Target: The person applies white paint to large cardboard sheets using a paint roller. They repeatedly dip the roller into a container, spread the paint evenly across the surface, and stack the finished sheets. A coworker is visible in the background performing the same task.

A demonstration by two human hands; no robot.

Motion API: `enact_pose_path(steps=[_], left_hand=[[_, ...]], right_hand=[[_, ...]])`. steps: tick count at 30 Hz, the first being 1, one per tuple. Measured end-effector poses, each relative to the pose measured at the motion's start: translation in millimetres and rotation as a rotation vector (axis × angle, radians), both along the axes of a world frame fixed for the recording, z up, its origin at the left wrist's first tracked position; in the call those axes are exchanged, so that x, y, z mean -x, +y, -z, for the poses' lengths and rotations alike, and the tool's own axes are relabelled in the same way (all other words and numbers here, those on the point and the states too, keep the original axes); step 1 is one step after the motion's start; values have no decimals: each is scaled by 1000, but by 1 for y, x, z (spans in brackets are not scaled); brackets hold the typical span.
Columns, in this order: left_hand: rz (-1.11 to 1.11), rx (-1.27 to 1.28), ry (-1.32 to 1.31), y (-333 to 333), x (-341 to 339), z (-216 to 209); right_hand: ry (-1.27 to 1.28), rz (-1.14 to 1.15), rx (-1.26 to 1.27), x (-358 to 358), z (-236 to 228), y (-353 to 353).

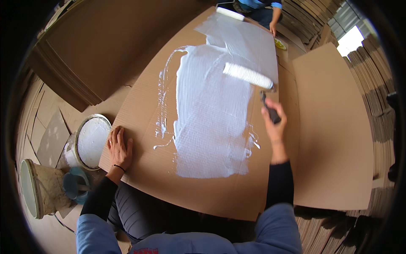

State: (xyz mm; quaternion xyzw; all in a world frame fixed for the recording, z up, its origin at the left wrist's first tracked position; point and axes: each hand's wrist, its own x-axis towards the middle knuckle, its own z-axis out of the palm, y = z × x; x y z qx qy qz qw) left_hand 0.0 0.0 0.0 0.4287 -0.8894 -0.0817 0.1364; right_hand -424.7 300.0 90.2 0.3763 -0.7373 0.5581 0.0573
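Note:
A large brown cardboard sheet (146, 150) lies in front of me, its middle and far part coated with wet white paint or glue (211, 110). My right hand (275, 120) is wrapped round the dark handle of a paint roller (248, 75), whose white sleeve rests on the right side of the coating. My left hand (119, 148) lies flat on the sheet's left edge with its fingers apart, holding nothing. Thin white drips run down the left of the coated area, and a few splashes mark its right side.
A bucket of white liquid (94, 142) stands left of the sheet, beside another bucket (40, 188) and a blue scoop (76, 184). Across the sheet a co-worker's hand (272, 28) is near a second roller (230, 13). Cardboard stacks (63, 63) stand around; another sheet (334, 127) lies right.

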Motion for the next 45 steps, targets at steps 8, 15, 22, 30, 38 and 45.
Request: enact_pose_path(steps=[8,15,22,30,38,45], left_hand=[[16,42,6,-3,-2,10],[19,69,1,-4,-1,11],[38,59,36,0,-2,5],[32,9,48,2,0,-2],[61,82,26,-10,-5,16],[59,131,11,-15,-4,24]], right_hand=[[225,58,-135,-286,-55,175],[337,179,-25,-256,-27,144],[149,182,-6,42,4,36],[-234,124,164,119,-7,25],[-61,201,81,-183,-1,211],[-117,396,10,-334,-38,240]])
